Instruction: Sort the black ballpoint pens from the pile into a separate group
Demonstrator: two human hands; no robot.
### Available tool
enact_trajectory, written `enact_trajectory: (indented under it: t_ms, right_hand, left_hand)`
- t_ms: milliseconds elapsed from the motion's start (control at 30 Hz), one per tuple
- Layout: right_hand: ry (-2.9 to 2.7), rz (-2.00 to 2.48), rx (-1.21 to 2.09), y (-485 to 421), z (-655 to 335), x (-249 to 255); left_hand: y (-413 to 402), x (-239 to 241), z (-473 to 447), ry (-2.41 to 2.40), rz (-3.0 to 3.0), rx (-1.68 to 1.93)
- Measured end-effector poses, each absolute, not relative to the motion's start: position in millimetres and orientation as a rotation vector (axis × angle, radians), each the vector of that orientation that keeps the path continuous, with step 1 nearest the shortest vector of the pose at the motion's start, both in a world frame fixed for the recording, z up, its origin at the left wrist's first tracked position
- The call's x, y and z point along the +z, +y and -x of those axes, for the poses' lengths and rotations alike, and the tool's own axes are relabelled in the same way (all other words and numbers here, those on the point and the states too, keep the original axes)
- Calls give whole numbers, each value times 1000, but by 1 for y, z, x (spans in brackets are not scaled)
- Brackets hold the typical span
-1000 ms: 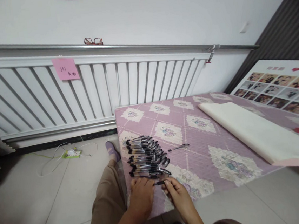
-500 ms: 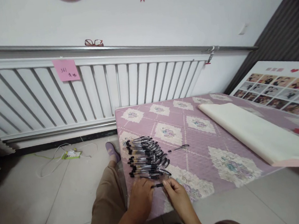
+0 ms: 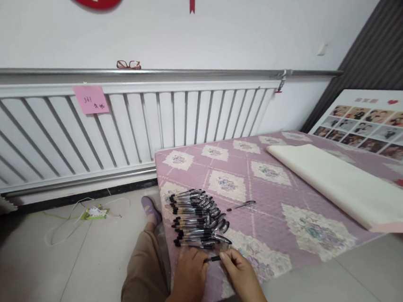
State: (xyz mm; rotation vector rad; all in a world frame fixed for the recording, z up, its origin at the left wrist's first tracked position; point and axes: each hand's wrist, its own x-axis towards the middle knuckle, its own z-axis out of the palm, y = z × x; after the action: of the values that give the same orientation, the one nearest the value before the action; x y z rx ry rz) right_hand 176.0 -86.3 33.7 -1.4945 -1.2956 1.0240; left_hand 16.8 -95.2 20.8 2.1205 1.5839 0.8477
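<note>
A row of several black-capped pens lies on the near left corner of a purple patterned mat. Just below the row, both my hands meet over one black pen. My left hand has its fingers curled round the pen's left end. My right hand pinches the right end between thumb and fingertips. A single pen lies apart to the right of the row.
A rolled cream sheet lies across the mat's right side. A white radiator with a pink note and glasses stands behind. A power strip with cables is on the tiled floor. A photo board leans at right.
The view has tilted up slightly, so everything sits lower in the picture. Both hands stay on the pen below the row, with little movement.
</note>
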Motion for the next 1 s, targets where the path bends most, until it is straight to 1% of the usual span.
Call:
enact_trajectory:
  t_ms: [167, 300, 533, 733, 1000]
  right_hand:
    - [-1163, 1399, 1206, -89, -177, 34]
    - [-1181, 1412, 1252, -91, -180, 32]
    - [-1192, 1461, 1214, -89, -177, 34]
    - [-1118, 1436, 1315, -90, -179, 38]
    - [-1169, 1481, 1210, -88, -178, 30]
  left_hand:
    - [-94, 22, -17, 1576, -2086, 853]
    - [-94, 22, -17, 1587, -2099, 830]
    - [-94, 18, -17, 1579, -2121, 846]
    - [-95, 20, -17, 1568, -2125, 892]
    - [-94, 20, -16, 1565, -2167, 923]
